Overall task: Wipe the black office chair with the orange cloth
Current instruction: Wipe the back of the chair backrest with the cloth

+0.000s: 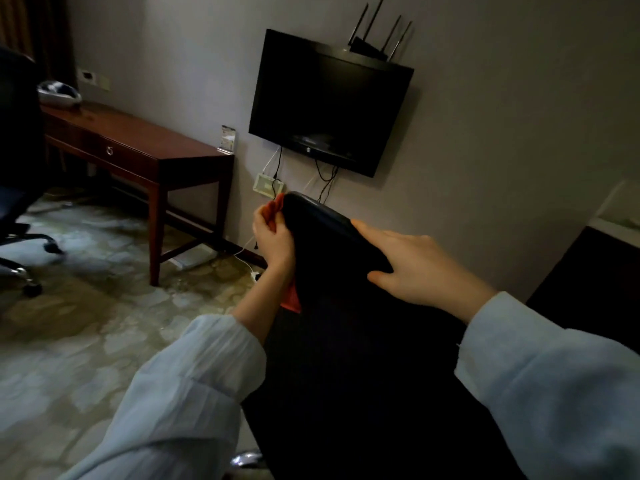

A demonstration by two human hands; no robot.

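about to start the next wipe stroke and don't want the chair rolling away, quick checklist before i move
1. Grip on the orange cloth by the left hand: ok.
2. Cloth against the black office chair, at the backrest's left edge: ok.
3. Chair steadied by the right hand on the backrest top: ok.
4. Wheels clear of the floor cables: cannot tell, the base is hidden.
5. Dirt left on the backrest: cannot tell, too dark.
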